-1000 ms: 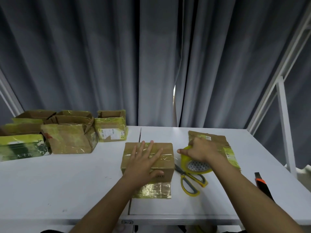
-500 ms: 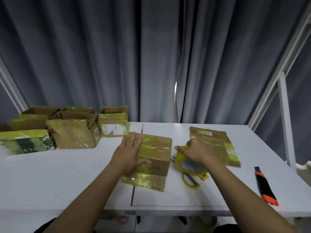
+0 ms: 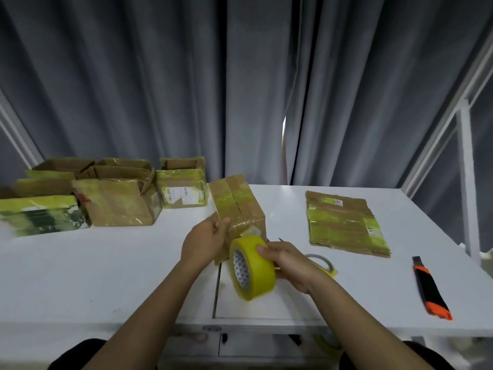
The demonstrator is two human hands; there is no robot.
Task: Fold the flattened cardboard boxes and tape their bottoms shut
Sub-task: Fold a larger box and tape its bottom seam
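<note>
A folded cardboard box (image 3: 237,204) with yellowish tape along its seam stands turned lengthwise at the table's middle. My left hand (image 3: 205,240) grips its near left corner, thumb on top. My right hand (image 3: 289,260) holds a yellow tape roll (image 3: 252,267) lifted off the table, just in front of the box's near end. A flattened cardboard box (image 3: 344,222) lies to the right on the white table (image 3: 106,276).
Several folded boxes (image 3: 120,201) stand in a group at the back left. Yellow-handled scissors (image 3: 322,264) lie partly hidden behind my right hand. An orange and black utility knife (image 3: 429,288) lies near the right front edge. Grey curtains hang behind the table.
The box has been turned lengthwise and my left hand shifted from its top to its near corner. My right hand lifted the tape roll from the table and brought it toward the box.
</note>
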